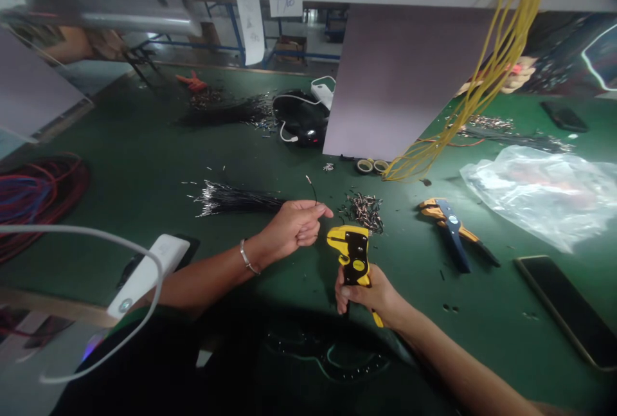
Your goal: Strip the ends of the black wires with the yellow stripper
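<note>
A thin black wire (314,192) with a pale tip sticks up from the pinched fingers of my left hand (299,228). My right hand (373,294) is wrapped round the handles of a yellow and black wire stripper (355,255), whose head points up and left, a short gap to the right of my left fingers. Behind my left hand lies a bundle of black wires (241,200) with bright ends toward the left. A small heap of short wire scraps (365,212) sits just beyond the stripper's head.
Right of the scraps lie a second stripper (453,226), a phone (569,310) and a plastic bag (544,191). Yellow wires (463,107) hang beside a grey panel (385,81). A white power bank (149,274) and cable are at left. Another person's hand (518,75) shows behind.
</note>
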Demonstrator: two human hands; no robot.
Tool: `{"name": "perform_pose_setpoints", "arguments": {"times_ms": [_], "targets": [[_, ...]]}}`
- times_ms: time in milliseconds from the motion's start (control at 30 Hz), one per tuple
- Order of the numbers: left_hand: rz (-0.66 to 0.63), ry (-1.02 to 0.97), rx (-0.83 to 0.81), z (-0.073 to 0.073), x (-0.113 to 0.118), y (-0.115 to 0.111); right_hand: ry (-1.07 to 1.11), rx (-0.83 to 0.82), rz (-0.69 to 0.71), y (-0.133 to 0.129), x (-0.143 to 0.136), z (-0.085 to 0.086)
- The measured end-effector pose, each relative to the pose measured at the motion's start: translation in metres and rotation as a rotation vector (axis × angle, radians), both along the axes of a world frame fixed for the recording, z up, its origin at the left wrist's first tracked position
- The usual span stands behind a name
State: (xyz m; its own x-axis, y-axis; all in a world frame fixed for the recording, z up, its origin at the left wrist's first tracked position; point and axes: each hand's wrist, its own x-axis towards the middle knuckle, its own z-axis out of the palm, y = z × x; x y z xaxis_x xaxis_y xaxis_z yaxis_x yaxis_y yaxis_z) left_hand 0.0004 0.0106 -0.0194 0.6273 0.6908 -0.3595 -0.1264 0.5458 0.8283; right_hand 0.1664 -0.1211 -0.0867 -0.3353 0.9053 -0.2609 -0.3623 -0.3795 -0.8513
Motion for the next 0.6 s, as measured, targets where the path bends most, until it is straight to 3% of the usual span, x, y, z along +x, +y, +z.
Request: {"name": "perform_pose_setpoints", "arguments": {"times_ms": [600], "targets": [[-0.009,0.011,0.017,-0.0036,-0.0003,0.0007,-0.158,0.027,-0.029,0.0034,-0.0002,0.0016]]}}
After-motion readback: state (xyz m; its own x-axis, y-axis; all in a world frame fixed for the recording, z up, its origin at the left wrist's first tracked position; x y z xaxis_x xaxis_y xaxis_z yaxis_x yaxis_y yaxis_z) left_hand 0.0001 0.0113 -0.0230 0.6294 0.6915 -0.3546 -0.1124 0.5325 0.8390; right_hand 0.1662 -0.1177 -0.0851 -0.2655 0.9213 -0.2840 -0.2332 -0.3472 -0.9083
